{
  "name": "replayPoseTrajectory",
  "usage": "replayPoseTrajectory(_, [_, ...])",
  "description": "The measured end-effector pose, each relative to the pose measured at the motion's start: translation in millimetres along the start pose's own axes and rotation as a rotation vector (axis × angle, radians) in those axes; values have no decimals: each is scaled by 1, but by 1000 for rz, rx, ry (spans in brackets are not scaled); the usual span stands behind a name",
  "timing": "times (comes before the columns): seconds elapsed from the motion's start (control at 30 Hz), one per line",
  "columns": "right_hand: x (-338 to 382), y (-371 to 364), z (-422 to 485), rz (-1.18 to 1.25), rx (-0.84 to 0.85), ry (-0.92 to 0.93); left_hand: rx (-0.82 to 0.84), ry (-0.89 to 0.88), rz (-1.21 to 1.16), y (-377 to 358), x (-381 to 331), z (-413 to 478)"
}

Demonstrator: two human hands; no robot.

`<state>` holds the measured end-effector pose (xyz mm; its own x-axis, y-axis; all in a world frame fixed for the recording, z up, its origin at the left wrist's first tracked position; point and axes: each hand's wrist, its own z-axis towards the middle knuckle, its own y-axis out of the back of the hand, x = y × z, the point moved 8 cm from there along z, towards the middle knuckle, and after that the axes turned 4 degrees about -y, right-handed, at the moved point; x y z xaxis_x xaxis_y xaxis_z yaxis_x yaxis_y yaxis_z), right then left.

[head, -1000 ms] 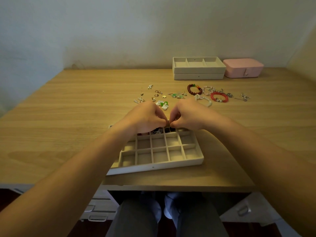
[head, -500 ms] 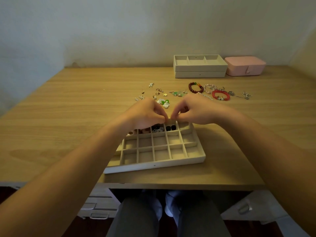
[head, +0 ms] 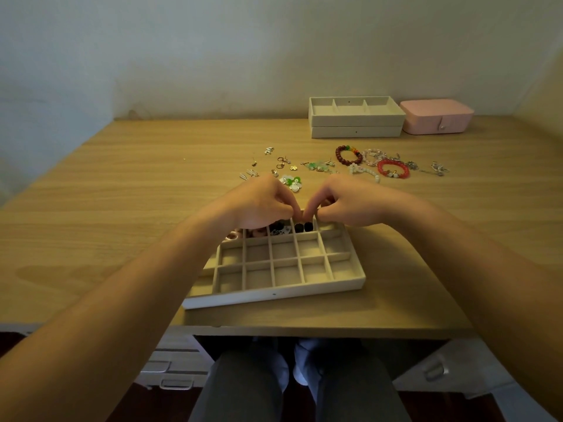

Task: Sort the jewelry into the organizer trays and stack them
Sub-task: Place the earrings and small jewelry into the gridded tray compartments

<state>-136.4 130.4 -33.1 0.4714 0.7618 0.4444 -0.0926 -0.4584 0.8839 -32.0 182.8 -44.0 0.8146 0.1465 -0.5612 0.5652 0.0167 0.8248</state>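
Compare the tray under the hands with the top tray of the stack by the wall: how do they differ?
The near tray is split into a grid of many small cells; the top tray has three wide ones. The near tray lies straight on the table; the top tray sits on another tray. The near tray's far row holds jewelry; the top tray looks empty. Both are beige and rectangular.

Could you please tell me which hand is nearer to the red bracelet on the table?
Right. The right hand hovers nearer the person and left of the red bracelet; the left hand lies farther left, beyond it.
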Motion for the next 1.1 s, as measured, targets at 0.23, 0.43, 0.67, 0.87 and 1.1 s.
replayPoseTrajectory(0.23, [-2,-3,7,-12,-17,-32,-59,7,62,-1,-1,3])
replayPoseTrajectory(0.43, [-2,-10,14,-68,-52,-121,-76,7,240,-2,-7,6])
replayPoseTrajectory(0.67, [-7,-9,14,-42,-111,-137,-98,-10,319,-4,-12,6])
replayPoseTrajectory(0.87, [-7,-7,13,-41,-123,-127,-111,-24,247,-4,-10,4])
replayPoseTrajectory(1.1, [-9,-1,5,55,-160,-97,-88,-74,49,4,-2,-7])
